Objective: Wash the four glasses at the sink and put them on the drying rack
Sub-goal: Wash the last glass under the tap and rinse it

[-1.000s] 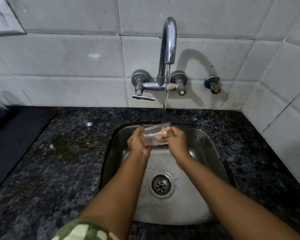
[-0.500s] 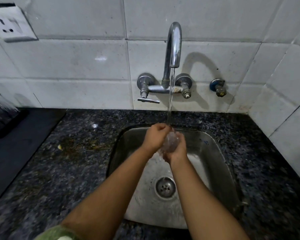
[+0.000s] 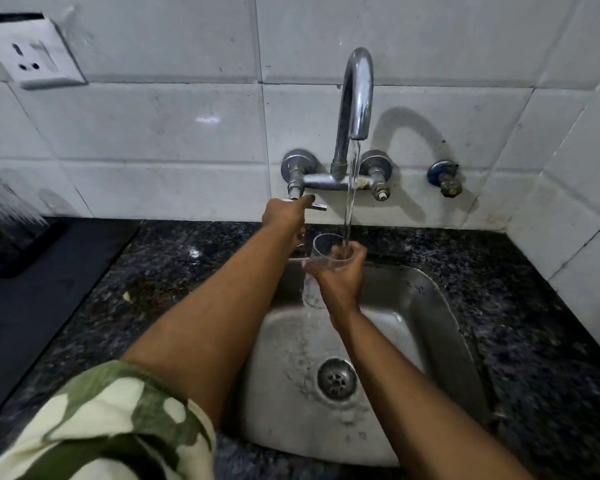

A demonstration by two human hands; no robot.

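Note:
My right hand [image 3: 340,277] grips a clear glass [image 3: 314,268] upright over the steel sink [image 3: 440,327], under the stream running from the tap [image 3: 357,98]; water falls into its mouth. My left hand [image 3: 284,213] reaches up to the tap's left lever handle [image 3: 317,206] and rests on it. At the far left an upturned clear glass [image 3: 0,209] stands on a dark mat or rack [image 3: 32,306]. No other glasses are in view.
Dark speckled granite counter [image 3: 153,278] surrounds the sink. White tiled wall behind, with a socket plate [image 3: 32,53] upper left and a small blue-capped valve [image 3: 445,178] right of the tap. The right wall closes in beside the sink.
My left hand let go of the glass and rose to the tap lever. The right hand now holds the glass alone, turned upright under the stream.

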